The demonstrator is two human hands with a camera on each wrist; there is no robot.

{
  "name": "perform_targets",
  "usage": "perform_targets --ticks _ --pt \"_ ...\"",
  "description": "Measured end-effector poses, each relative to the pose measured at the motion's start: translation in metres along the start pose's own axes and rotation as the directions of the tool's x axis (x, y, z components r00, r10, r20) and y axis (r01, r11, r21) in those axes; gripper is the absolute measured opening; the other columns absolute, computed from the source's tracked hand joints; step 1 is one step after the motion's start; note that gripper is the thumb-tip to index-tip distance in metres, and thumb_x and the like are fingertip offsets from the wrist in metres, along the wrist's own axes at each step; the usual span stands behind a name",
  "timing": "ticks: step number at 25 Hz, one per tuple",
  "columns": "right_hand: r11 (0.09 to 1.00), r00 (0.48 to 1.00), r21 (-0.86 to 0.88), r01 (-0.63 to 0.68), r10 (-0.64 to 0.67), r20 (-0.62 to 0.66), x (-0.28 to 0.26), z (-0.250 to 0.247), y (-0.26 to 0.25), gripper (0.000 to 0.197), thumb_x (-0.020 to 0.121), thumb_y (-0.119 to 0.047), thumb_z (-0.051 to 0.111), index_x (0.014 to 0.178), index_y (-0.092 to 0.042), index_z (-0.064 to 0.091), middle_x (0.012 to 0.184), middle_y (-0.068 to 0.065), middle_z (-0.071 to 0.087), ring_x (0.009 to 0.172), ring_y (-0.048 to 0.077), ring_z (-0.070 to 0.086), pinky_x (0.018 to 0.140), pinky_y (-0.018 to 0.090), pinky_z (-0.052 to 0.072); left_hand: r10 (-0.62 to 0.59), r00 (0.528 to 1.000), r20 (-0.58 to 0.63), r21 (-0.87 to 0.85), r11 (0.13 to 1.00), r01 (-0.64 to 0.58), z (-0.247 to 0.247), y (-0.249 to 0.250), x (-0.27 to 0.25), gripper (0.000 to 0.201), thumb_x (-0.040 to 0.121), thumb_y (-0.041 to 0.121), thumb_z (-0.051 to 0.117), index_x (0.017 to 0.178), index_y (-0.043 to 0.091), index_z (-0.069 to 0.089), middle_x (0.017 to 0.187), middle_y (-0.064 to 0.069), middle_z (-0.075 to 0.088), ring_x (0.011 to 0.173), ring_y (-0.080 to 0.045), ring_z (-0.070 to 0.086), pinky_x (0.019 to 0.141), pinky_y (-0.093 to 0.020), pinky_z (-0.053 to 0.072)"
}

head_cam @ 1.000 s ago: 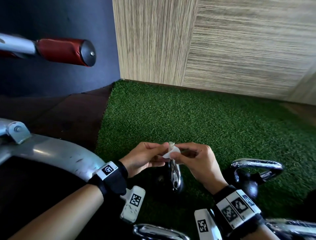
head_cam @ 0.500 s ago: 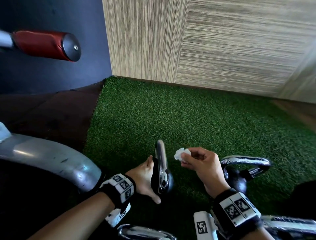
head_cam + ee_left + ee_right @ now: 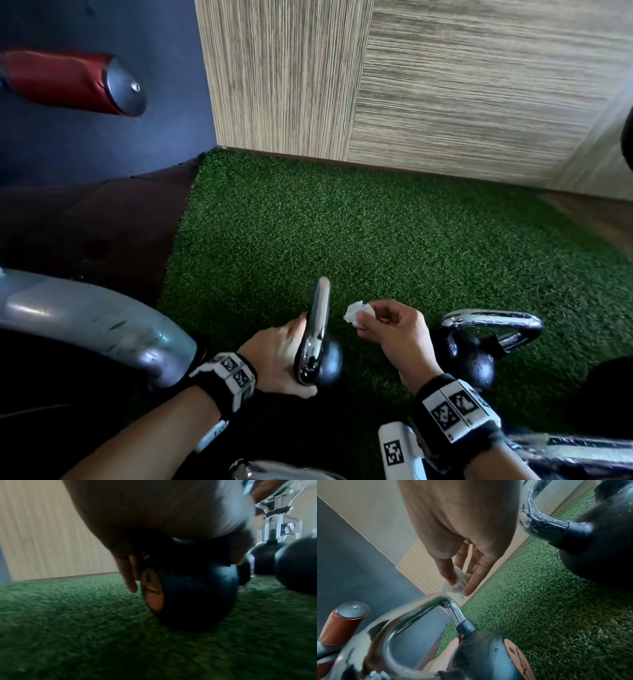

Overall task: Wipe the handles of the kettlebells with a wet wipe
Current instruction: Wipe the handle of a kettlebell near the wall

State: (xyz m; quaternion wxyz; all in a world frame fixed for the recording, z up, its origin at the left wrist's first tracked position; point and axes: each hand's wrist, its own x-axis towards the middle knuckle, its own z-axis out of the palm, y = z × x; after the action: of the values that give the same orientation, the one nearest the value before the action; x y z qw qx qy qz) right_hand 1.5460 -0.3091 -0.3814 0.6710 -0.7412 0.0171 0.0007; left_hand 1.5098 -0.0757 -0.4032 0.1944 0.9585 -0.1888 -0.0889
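Note:
A black kettlebell point(image 3: 323, 363) with a chrome handle point(image 3: 319, 313) sits on the green turf point(image 3: 342, 240). My left hand point(image 3: 274, 356) grips it low on the left side, thumb under the ball. The left wrist view shows fingers point(image 3: 129, 574) draped over the ball point(image 3: 188, 595), beside its orange label point(image 3: 152, 592). Just right of the handle, my right hand point(image 3: 376, 323) pinches a crumpled white wet wipe point(image 3: 354, 310). The right wrist view shows the wipe point(image 3: 458, 584) just above the handle's point(image 3: 423, 612) top bend.
A second wet kettlebell point(image 3: 474, 356) stands to the right of my right hand. More chrome handles point(image 3: 274, 471) lie at the bottom edge. A grey machine frame point(image 3: 85, 322) and red padded roller point(image 3: 68, 82) are left. Wood-panel wall point(image 3: 445, 85) behind.
A second ago both hands held the wipe above the handle. My left hand has let go of it and dropped to grip the kettlebell; the right hand keeps the wipe.

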Motion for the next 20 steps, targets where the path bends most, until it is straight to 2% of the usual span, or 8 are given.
perform_targets --ticks 3,6,7,9,11,13,16,20 --pt "0.998 1.0 -0.055 -0.029 0.029 -0.001 0.004 0.003 0.015 0.011 0.075 -0.015 0.087 0.082 -0.015 0.078 0.087 0.01 0.078 0.078 0.025 0.078 0.08 0.044 0.065 0.106 0.993 0.059 -0.06 0.993 -0.103 -0.017 -0.01 -0.001 0.1 0.07 0.051 0.088 0.15 0.023 0.036 0.137 0.01 0.056 0.121 -0.01 0.06 0.106 -0.026 0.047" --pt "0.985 0.999 -0.168 -0.037 0.039 0.01 0.006 0.009 0.029 0.029 0.059 -0.041 0.087 0.083 -0.027 0.079 0.085 -0.003 0.079 0.082 0.019 0.077 0.082 0.041 0.063 0.169 0.986 0.002 -0.184 0.969 -0.166 -0.005 -0.014 -0.005 0.11 0.07 0.046 0.089 0.157 0.022 0.025 0.15 0.014 0.041 0.132 0.003 0.043 0.113 -0.01 0.032" --pt "0.976 0.999 -0.213 -0.032 0.033 -0.002 0.009 0.013 0.032 0.027 0.059 -0.04 0.088 0.081 -0.028 0.078 0.083 -0.006 0.079 0.082 0.016 0.076 0.08 0.037 0.062 0.179 0.984 -0.009 -0.212 0.961 -0.177 0.001 -0.017 -0.005 0.11 0.071 0.047 0.088 0.158 0.022 0.024 0.153 0.013 0.038 0.136 0.003 0.04 0.115 -0.011 0.03" --pt "0.956 0.999 -0.291 -0.041 0.033 -0.035 0.014 0.022 0.033 0.019 0.067 -0.03 0.09 0.077 -0.022 0.076 0.079 -0.007 0.077 0.08 0.013 0.074 0.076 0.031 0.061 0.174 0.984 -0.025 -0.181 0.968 -0.176 0.008 -0.025 -0.006 0.111 0.071 0.056 0.084 0.158 0.026 0.023 0.157 0.013 0.034 0.141 -0.002 0.04 0.116 -0.022 0.037" --pt "0.93 0.998 -0.364 -0.056 0.053 -0.02 0.02 0.031 0.038 0.02 0.069 -0.025 0.091 0.076 -0.02 0.073 0.077 -0.005 0.076 0.077 0.014 0.074 0.075 0.034 0.062 0.155 0.987 -0.032 -0.093 0.983 -0.157 0.009 -0.025 -0.006 0.114 0.069 0.066 0.08 0.159 0.033 0.018 0.161 0.016 0.03 0.142 -0.007 0.042 0.113 -0.032 0.044" --pt "0.91 0.997 -0.41 -0.06 0.07 0.011 0.025 0.039 0.047 0.021 0.068 -0.021 0.091 0.078 -0.022 0.073 0.078 -0.005 0.076 0.077 0.014 0.074 0.077 0.038 0.063 0.093 0.996 -0.006 -0.074 0.993 -0.093 0.006 -0.019 -0.008 0.122 0.066 0.07 0.081 0.16 0.033 0.012 0.162 0.013 0.029 0.144 -0.01 0.04 0.113 -0.035 0.044" --pt "0.924 0.995 -0.372 -0.083 0.098 0.022 0.029 0.043 0.048 0.023 0.069 -0.011 0.09 0.085 -0.023 0.077 0.08 -0.003 0.078 0.077 0.015 0.076 0.078 0.042 0.064 0.021 1.0 0.002 -0.102 0.995 -0.021 0.006 -0.009 -0.007 0.128 0.065 0.069 0.084 0.161 0.029 0.009 0.162 0.01 0.031 0.147 -0.01 0.035 0.118 -0.027 0.035" --pt "0.963 0.994 -0.254 -0.087 0.102 0.043 0.041 0.042 0.042 0.035 0.071 -0.012 0.091 0.103 -0.021 0.079 0.091 -0.001 0.08 0.082 0.015 0.078 0.083 0.04 0.064 -0.012 1.0 -0.019 -0.145 0.989 0.009 0.005 -0.005 -0.008 0.115 0.072 0.056 0.086 0.158 0.027 0.017 0.156 0.008 0.037 0.141 -0.011 0.041 0.108 -0.013 0.027"
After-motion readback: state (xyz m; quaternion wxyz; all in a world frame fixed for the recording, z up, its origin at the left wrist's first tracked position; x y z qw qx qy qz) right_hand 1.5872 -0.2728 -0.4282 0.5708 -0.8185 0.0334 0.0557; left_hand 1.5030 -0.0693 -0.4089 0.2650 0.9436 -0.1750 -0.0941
